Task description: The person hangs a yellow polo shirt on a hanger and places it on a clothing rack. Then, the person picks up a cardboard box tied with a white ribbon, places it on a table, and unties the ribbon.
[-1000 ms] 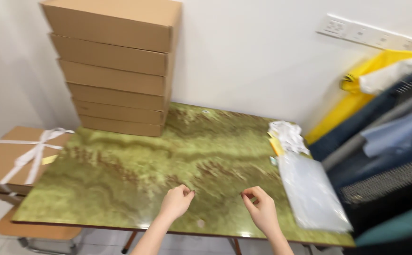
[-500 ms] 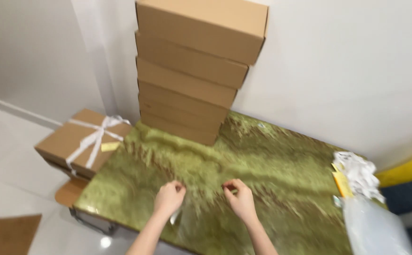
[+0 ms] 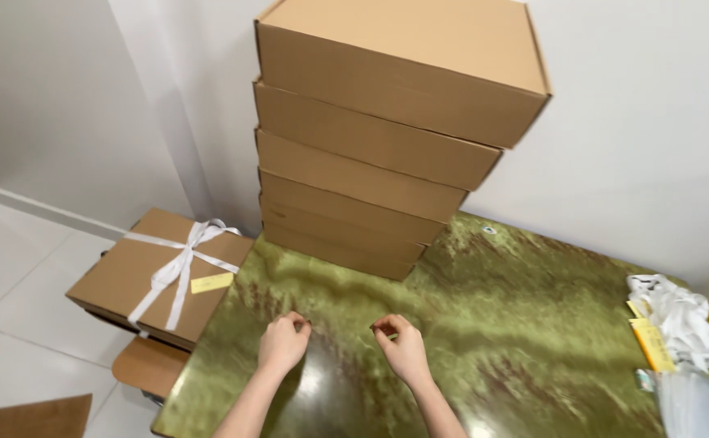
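Head view shows me both hands low over the near edge of the green marbled counter [image 3: 533, 324], fingers curled in. My left hand [image 3: 283, 344] has its grip pinched together, thumb against fingertips, and my right hand [image 3: 404, 346] looks the same; whether either pinch holds something thin, I cannot tell. Straight ahead of both hands, toward the far left corner of the counter against the wall, stands the stack of flat cardboard boxes [image 3: 379, 138], six high, the upper ones shifted out to the right so the pile leans. Each box runs its long axis left to right across my view, parallel to the far edge. The bottom box sits apart from my hands with bare counter between, and the left hand lies slightly nearer its left end, the right hand nearer its middle. Off the left edge, lower down, a brown box tied with white ribbon [image 3: 163, 272] rests on a stool. At the right edge lies crumpled white ribbon [image 3: 679, 312] beside yellow tags [image 3: 653, 345].
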